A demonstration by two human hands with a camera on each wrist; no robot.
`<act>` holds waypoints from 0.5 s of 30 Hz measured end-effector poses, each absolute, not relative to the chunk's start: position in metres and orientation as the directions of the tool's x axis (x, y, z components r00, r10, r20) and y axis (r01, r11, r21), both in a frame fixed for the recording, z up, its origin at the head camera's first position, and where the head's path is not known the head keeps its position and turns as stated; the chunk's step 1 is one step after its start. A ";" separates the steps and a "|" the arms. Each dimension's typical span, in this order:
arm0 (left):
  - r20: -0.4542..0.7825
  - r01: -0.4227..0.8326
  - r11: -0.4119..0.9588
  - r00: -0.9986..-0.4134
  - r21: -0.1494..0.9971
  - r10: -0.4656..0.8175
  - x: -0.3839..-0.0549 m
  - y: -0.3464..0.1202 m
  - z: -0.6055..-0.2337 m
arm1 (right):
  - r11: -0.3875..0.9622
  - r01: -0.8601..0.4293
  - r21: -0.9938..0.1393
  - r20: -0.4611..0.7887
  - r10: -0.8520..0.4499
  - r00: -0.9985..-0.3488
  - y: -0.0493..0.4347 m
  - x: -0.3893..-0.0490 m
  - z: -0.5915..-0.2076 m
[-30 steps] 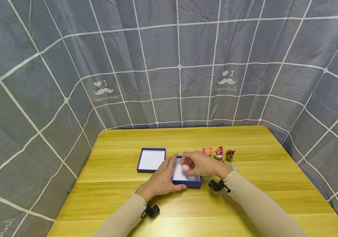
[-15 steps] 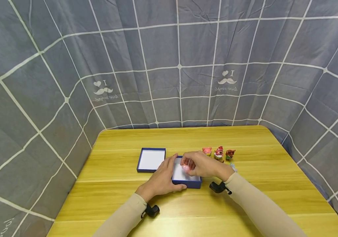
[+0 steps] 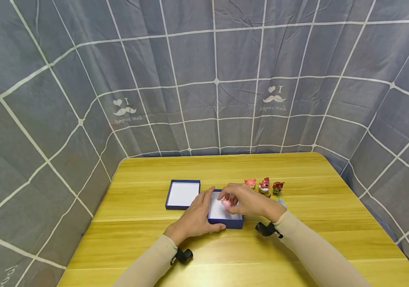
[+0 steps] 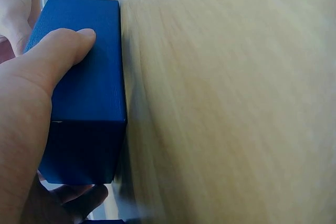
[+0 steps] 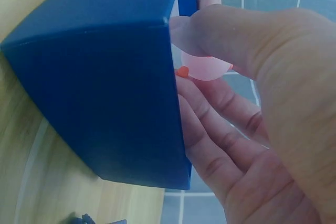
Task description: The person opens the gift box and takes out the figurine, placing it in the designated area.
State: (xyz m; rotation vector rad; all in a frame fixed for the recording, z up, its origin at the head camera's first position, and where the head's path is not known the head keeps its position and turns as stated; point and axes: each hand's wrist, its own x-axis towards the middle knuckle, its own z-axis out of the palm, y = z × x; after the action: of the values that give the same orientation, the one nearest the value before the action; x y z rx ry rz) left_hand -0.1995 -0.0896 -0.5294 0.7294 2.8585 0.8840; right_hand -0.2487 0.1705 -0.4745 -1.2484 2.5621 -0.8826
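A blue box [image 3: 231, 224] with a white inside stands on the table, its top uncovered. My left hand [image 3: 198, 215] holds it from the left, the thumb across the near wall, as the left wrist view also shows. Over the box, my right hand [image 3: 246, 200] pinches a small pink figurine [image 3: 226, 203] between thumb and fingers. In the right wrist view the figurine [image 5: 210, 69] is a smooth, pale pink shape with small orange-red bits, partly hidden by the thumb. The lower fingers of that hand lie along the box's rim.
The matching blue lid [image 3: 183, 194], white inside up, lies left of the box. Right of the box are a pink figurine [image 3: 250, 183], a red-and-pink figurine [image 3: 265, 185], a dark red figurine [image 3: 278, 187] and a light blue one [image 3: 281, 202] partly behind the right wrist.
The pink figurine has turned a little in my right hand and shifted slightly right, with an orange bit now showing on top. My left hand and the box have stayed in place.
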 end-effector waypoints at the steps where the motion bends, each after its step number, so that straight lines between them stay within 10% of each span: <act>1: 0.079 0.424 0.723 -0.885 0.545 0.459 -0.199 -0.090 -0.529 | 0.480 -0.666 -0.571 0.112 -0.758 -0.642 0.171 -0.248 -0.474; 15: 0.095 0.432 0.718 -0.883 0.545 0.460 -0.199 -0.089 -0.529 | 0.479 -0.686 -0.548 0.177 -0.736 -0.654 0.175 -0.244 -0.471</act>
State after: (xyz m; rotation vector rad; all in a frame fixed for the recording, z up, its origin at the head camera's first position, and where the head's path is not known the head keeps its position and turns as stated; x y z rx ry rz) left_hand -0.1991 -0.0891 -0.5291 0.7450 2.8683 0.8912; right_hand -0.2435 0.1747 -0.4710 -1.2675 2.6297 -0.9154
